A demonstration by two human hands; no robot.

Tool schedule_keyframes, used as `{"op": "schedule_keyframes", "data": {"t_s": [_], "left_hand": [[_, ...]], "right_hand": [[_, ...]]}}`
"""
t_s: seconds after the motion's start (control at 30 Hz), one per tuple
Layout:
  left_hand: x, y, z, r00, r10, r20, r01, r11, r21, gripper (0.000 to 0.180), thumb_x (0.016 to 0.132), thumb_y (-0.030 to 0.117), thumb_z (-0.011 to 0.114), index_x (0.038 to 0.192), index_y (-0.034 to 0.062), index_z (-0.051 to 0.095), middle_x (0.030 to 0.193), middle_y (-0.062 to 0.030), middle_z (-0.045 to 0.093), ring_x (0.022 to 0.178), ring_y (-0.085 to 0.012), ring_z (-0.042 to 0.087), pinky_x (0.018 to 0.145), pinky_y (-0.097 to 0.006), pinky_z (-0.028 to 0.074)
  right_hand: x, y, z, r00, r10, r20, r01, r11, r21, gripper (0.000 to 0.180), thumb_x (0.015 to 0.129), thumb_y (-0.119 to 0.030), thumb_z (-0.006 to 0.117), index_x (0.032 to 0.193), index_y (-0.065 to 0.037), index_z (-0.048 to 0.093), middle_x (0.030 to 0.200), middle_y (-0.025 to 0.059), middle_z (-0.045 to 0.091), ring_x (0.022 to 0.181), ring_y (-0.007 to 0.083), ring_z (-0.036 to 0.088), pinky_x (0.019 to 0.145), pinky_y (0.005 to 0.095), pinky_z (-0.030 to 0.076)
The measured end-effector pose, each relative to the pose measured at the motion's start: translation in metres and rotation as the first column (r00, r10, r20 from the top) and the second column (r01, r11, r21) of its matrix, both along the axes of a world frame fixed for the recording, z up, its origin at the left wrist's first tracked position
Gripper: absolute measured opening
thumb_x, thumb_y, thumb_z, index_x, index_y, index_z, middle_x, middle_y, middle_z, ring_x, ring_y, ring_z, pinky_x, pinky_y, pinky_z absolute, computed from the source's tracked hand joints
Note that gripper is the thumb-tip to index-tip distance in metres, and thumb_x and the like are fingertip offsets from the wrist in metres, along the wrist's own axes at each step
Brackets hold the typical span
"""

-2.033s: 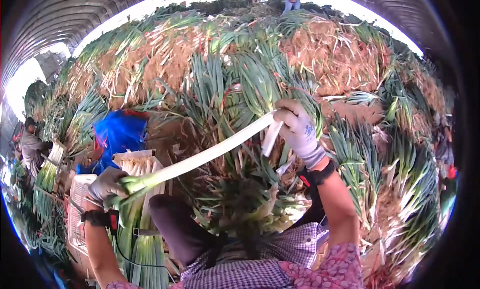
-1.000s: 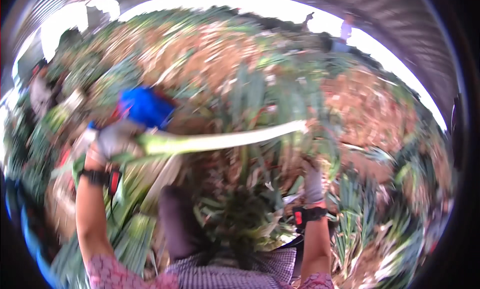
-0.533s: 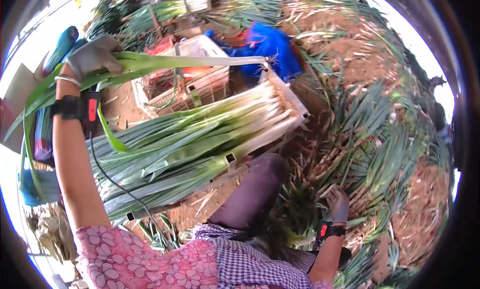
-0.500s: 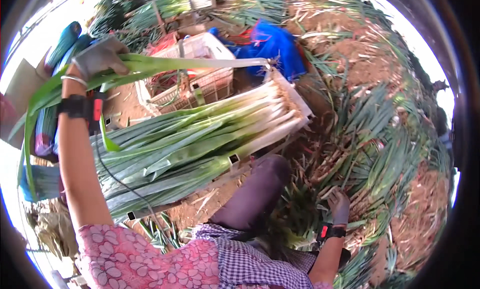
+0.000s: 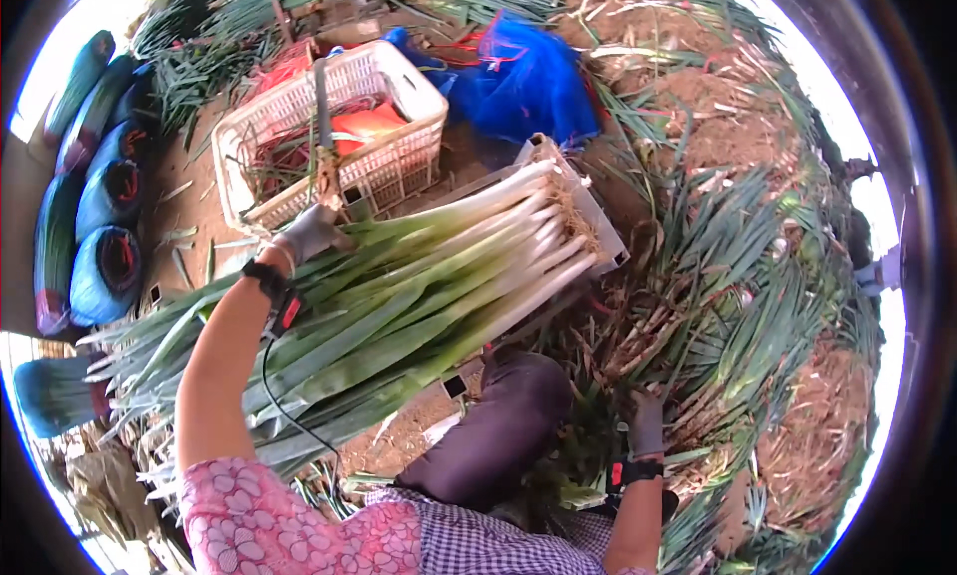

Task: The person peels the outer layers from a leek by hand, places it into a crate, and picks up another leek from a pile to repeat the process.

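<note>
A long stack of trimmed leeks (image 5: 439, 276) lies across a low rack, white ends against its end board (image 5: 594, 208), green tops to the left. My left hand (image 5: 309, 234), in a grey glove, rests on top of the stack with its fingers curled over a leek's green part. My right hand (image 5: 646, 426), also gloved, is down at the lower right among loose untrimmed leeks (image 5: 738, 306) on the soil. Its fingers are buried in the leaves. Each wrist carries a black and red band.
A white plastic basket (image 5: 399, 77) with orange contents stands just behind the stack. A blue net bag (image 5: 528, 77) lies to its right. Blue-wrapped leek bundles (image 5: 100, 266) line the left side. My knee in dark trousers (image 5: 498, 426) is under the stack's near edge.
My left hand has come down from the air with its leek onto the top of the stack. My right hand stays low among the loose leeks.
</note>
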State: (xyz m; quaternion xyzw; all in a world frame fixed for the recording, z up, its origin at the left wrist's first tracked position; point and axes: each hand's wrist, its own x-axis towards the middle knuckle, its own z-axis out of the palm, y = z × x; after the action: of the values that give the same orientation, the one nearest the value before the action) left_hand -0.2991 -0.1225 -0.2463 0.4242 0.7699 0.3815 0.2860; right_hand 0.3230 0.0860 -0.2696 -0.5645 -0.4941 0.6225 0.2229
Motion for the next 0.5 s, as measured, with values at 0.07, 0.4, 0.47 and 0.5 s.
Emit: {"op": "schedule_keyframes", "data": {"t_s": [0.07, 0.4, 0.47, 0.5], "left_hand": [[-0.001, 0.004, 0.005, 0.996, 0.031, -0.08, -0.054, 0.948, -0.314, 0.043, 0.062, 0.023, 0.078, 0.095, -0.002, 0.066, 0.077, -0.0106, 0.064, 0.072, -0.0205, 0.059, 0.069, -0.034, 0.048], [0.008, 0.002, 0.018, 0.992, 0.125, -0.006, -0.124, 0.981, -0.146, 0.028, 0.063, 0.02, 0.076, 0.081, 0.0003, 0.069, 0.064, -0.009, 0.063, 0.057, -0.016, 0.056, 0.058, -0.033, 0.046], [0.018, 0.013, 0.024, 0.992, 0.1, -0.075, -0.111, 0.982, -0.153, 0.027, 0.063, 0.02, 0.076, 0.081, 0.0009, 0.07, 0.063, -0.0097, 0.063, 0.057, -0.0158, 0.056, 0.057, -0.033, 0.045], [0.024, 0.017, 0.025, 0.985, 0.096, -0.144, -0.12, 0.978, -0.171, 0.027, 0.063, 0.021, 0.076, 0.081, 0.0014, 0.07, 0.062, -0.0103, 0.062, 0.056, -0.0155, 0.056, 0.057, -0.032, 0.045]], "right_hand": [[0.004, 0.004, -0.023, 1.0, 0.003, 0.019, -0.003, 1.0, 0.003, 0.028, 0.088, -0.012, 0.051, 0.112, 0.001, 0.058, 0.096, 0.0081, 0.065, 0.086, 0.0186, 0.064, 0.074, 0.0301, 0.053], [0.012, -0.013, -0.003, 0.995, -0.066, 0.073, 0.074, 0.991, -0.115, 0.026, 0.086, -0.008, 0.053, 0.109, 0.002, 0.062, 0.093, 0.0054, 0.065, 0.079, 0.0141, 0.061, 0.072, 0.0277, 0.049], [0.021, -0.02, 0.003, 0.992, -0.115, 0.056, 0.12, 0.987, -0.106, 0.026, 0.087, -0.008, 0.053, 0.109, 0.002, 0.062, 0.092, 0.0057, 0.065, 0.078, 0.0146, 0.061, 0.071, 0.0281, 0.05], [0.026, -0.025, 0.005, 0.989, -0.142, 0.041, 0.145, 0.983, -0.111, 0.025, 0.087, -0.008, 0.053, 0.108, 0.001, 0.062, 0.092, 0.0061, 0.065, 0.078, 0.015, 0.062, 0.07, 0.0285, 0.05]]}}
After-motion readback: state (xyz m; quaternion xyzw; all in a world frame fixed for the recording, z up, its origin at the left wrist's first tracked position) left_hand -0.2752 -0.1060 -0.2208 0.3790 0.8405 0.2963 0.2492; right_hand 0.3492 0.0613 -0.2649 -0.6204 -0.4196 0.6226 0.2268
